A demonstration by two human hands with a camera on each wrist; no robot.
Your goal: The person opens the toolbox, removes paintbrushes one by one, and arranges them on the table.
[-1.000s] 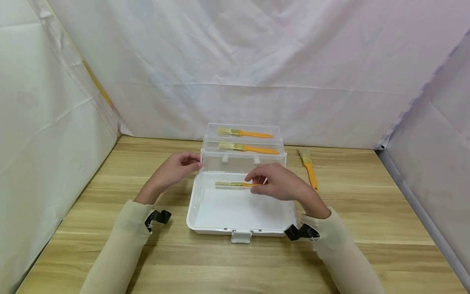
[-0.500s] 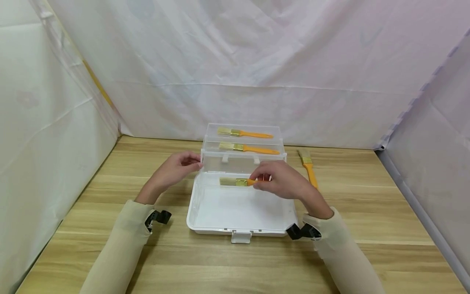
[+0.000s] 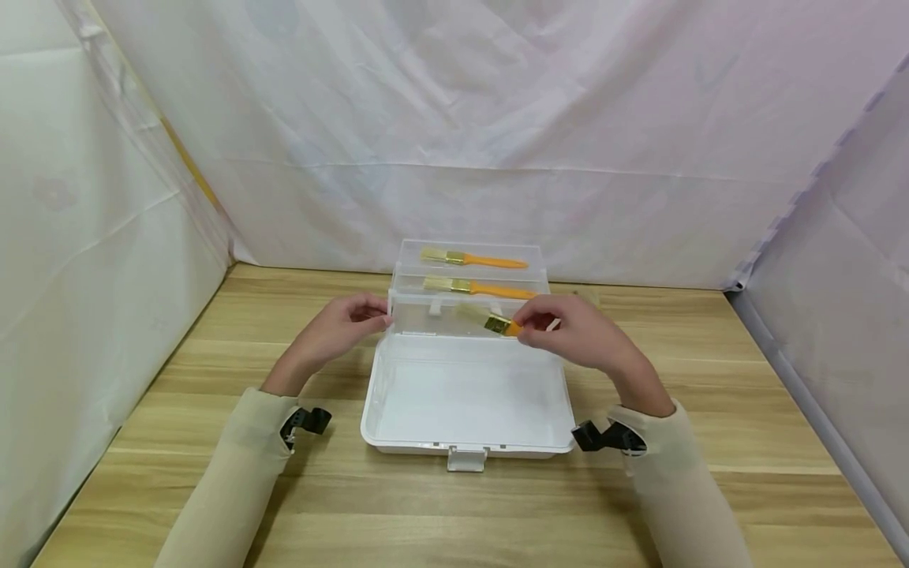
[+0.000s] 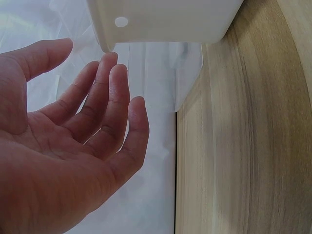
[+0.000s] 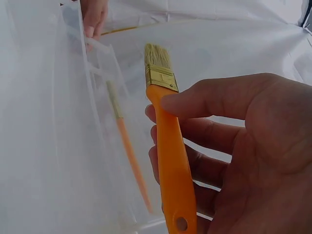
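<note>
Pinches paintbrush (image 5: 170, 141) in right grip (image 3: 571, 327), pointing bristles (image 5: 158, 55) leftward near far edge of box (image 3: 461, 402); holds left grip (image 3: 341, 327) relaxed, empty.

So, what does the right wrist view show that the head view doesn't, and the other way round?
Only the right wrist view shows the hole in the orange handle of the held brush. Only the head view shows the front latch of the white box and the beige sleeves. Both show the right hand gripping that brush, the left hand (only partly in the wrist view) and another brush.
</note>
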